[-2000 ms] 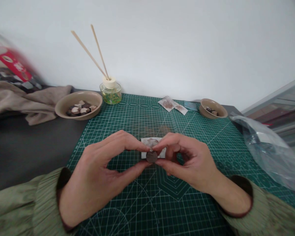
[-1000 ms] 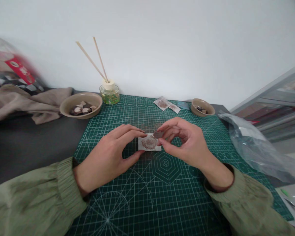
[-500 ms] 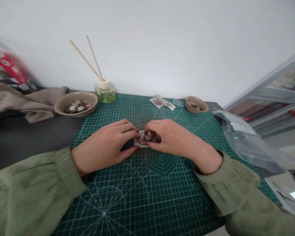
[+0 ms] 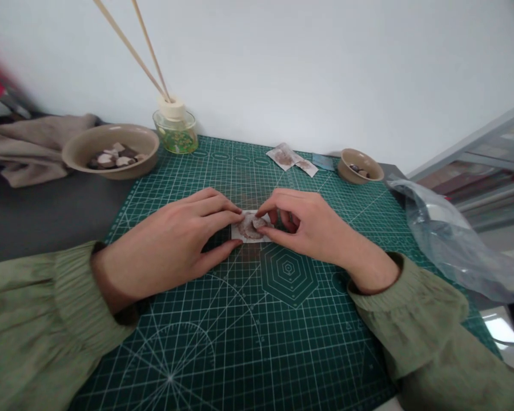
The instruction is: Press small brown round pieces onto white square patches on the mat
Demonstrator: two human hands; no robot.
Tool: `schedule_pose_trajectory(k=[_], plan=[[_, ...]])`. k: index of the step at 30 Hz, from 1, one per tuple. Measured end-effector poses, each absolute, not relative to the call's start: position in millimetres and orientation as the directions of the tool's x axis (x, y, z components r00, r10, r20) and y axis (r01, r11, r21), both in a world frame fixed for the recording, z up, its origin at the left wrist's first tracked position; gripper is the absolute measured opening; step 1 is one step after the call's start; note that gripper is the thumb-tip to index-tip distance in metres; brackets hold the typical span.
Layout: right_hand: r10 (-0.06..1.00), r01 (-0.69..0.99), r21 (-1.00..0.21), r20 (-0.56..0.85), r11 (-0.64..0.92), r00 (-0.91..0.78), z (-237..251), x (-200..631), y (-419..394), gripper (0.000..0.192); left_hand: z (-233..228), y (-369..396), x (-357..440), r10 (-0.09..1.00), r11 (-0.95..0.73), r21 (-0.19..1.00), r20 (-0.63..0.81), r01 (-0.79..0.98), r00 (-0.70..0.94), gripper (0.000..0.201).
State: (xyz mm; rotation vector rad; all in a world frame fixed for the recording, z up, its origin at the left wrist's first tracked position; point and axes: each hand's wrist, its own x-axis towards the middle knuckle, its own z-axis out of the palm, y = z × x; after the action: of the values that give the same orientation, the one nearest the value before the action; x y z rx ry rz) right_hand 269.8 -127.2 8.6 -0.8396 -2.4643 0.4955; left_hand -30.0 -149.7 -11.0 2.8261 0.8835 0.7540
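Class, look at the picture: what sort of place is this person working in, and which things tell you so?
Probably a home craft desk: a green cutting mat covers it, bowls of small pieces stand at the back, beside a reed diffuser.
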Motion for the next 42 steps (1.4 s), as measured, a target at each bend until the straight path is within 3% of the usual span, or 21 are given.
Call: schedule_pose_trajectory(k=[12, 27, 36, 42], plan=[[0.715, 0.484, -0.577, 0.278, 0.659, -0.642, 4.3, 262.8, -129.5, 0.016, -12.1, -151.5, -29.9, 0.592, -0.805, 0.273, 0.422, 0.527, 0.687, 0.037], [0.742, 0.522, -0.561, 0.282, 0.642, -0.608, 5.2, 261.4, -131.7, 0.011, -7.7, -155.9, -26.9, 0.668, -0.744, 0.314, 0.346, 0.590, 0.658, 0.037], [0.744, 0.518, -0.569, 0.288, 0.639, -0.602, 4.4, 260.2, -132.1, 0.011, -12.8, -153.5, -29.9, 0.602, -0.796, 0.246, 0.416, 0.553, 0.682, 0.039], [0.747, 0.525, -0.561, 0.294, 0.640, -0.596, 3.7, 259.8, -131.7, 0.013, -11.8, -154.3, -28.7, 0.642, -0.767, 0.312, 0.395, 0.561, 0.657, 0.033]])
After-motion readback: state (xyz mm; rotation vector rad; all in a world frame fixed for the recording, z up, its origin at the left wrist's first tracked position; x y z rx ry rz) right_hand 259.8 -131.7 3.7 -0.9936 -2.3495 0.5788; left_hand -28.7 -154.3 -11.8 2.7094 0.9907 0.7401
